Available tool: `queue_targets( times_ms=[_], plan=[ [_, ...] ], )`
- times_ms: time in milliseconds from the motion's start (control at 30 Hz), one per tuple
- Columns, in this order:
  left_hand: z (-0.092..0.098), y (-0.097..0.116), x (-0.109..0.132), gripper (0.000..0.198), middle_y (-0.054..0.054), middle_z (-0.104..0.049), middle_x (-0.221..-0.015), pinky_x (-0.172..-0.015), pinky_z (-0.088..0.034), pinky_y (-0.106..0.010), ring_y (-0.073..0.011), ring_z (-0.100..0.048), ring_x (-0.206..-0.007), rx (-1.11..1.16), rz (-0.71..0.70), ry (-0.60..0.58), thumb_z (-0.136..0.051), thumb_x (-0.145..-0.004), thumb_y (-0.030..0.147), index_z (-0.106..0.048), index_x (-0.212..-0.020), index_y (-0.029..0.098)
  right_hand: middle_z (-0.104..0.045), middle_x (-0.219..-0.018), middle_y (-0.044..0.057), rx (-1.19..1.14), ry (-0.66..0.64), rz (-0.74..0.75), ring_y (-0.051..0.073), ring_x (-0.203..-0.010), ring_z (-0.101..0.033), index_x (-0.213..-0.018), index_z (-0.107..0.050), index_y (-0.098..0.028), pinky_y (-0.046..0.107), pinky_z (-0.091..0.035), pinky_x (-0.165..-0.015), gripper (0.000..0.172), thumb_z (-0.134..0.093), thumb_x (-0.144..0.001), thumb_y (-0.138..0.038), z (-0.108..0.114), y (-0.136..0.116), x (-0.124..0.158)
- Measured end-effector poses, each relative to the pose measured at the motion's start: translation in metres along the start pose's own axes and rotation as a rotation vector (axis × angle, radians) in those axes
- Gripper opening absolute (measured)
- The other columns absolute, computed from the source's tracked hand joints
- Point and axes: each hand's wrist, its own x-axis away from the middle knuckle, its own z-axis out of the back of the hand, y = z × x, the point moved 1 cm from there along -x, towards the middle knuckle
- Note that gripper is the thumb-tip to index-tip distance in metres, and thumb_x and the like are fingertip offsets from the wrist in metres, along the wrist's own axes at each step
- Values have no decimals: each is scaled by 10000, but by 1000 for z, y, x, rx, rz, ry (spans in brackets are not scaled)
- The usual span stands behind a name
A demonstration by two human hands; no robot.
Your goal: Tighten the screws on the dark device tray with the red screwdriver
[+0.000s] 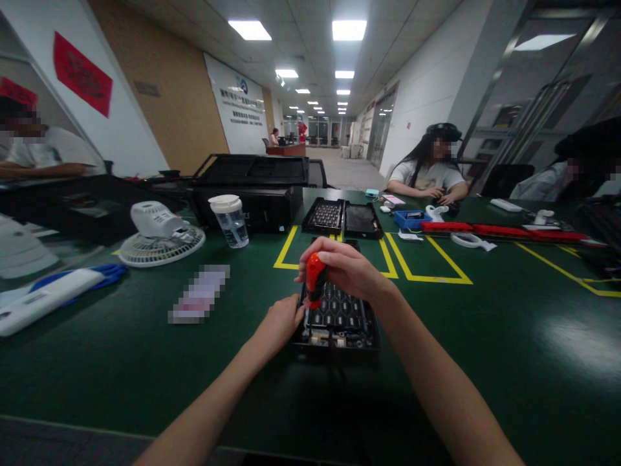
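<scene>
My right hand (347,268) is wrapped round the orange handle of a screwdriver (315,279), held upright over an opened black device (339,320) with a honeycomb-patterned inner panel. My left hand (281,318) rests closed against the device's left edge, gripping it. The screwdriver's tip is hidden behind my hands. The device lies on the green table (145,362) just in front of me.
Two black trays (343,219) lie beyond the device inside yellow floor-tape lines. A plastic cup (230,221), a small white fan (160,236) and a black case (252,188) stand at the left. Other people sit at the far right and at the left.
</scene>
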Motion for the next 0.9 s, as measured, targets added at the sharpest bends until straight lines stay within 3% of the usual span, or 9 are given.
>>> queue_targets(
  times_ms=[167,567,900],
  plan=[
    [0,0,0,230,-88,-635,-937,-736,-407,-256,-174,-600,-841,5,-3,4,-341,-862,303,-523,-900,169,-606,-805,61,31,31,-16,143,-750,-596,-898,-538,-125,313,-485,-728,149,-528,-816,-250,0,-3,1],
    [2,1,1,231,-87,-630,-913,-710,-401,-252,-172,-599,-821,-10,14,-9,-331,-863,302,-516,-890,166,-603,-843,55,161,54,-75,138,-783,-600,-911,-537,-132,290,-488,-718,150,-546,-813,-245,1,-12,5],
    [-2,-1,0,253,-83,-631,-906,-702,-401,-253,-175,-600,-813,5,-4,4,-321,-870,327,-519,-892,171,-584,-820,34,239,82,-68,103,-728,-570,-894,-536,-131,214,-462,-626,175,-578,-790,-266,1,-15,6]
  ],
)
